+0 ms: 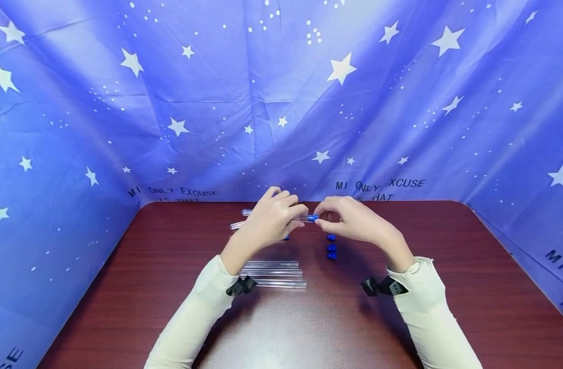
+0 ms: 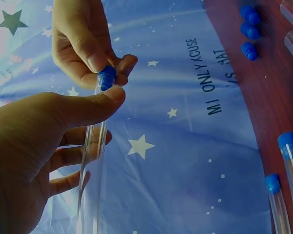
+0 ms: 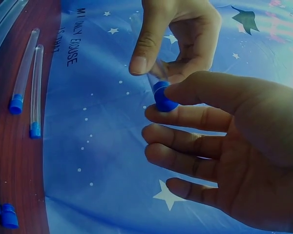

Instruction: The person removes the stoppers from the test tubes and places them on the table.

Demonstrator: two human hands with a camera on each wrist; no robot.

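Observation:
Above the far part of the table, my left hand [image 1: 274,215] grips a clear test tube [image 2: 92,170] near its mouth, thumb on one side and fingers on the other. A blue cap [image 2: 106,77] sits at the tube's mouth. My right hand [image 1: 355,219] pinches this cap between thumb and index finger; its other fingers extend loosely in the right wrist view. The tube lies roughly level in the head view, its mouth toward the right hand. How deep the cap sits is hard to tell. My left hand partly hides the tube in the head view.
Two blue-capped tubes [image 3: 24,73] lie on the table behind the left hand. Three loose blue caps [image 1: 331,248] stand in a column below the right hand. Several clear tubes [image 1: 279,273] lie side by side near the left wrist. A starred blue curtain [image 1: 281,102] surrounds the table.

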